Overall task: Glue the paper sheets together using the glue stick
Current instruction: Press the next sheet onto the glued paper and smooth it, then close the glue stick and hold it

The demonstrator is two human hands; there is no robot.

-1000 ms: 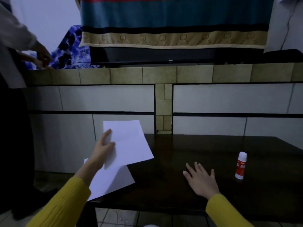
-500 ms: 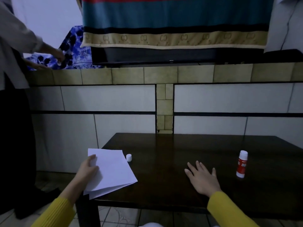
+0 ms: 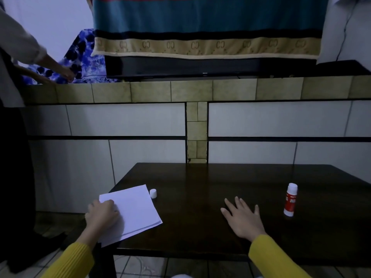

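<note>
Left hand (image 3: 102, 214) presses the stacked white paper sheets (image 3: 133, 211) flat to bond them (glue presumably applied); right hand (image 3: 243, 218) rests empty, fingers spread.

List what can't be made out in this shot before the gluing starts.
Head view only:
- Paper sheets: the count is unclear; stacked edges overlap and the left hand covers a corner.
- Glue stick: label print too small and dim to read.
- White cap: too small to tell whether it belongs to the glue stick.
- Right hand: palm side hidden against the table.
</note>
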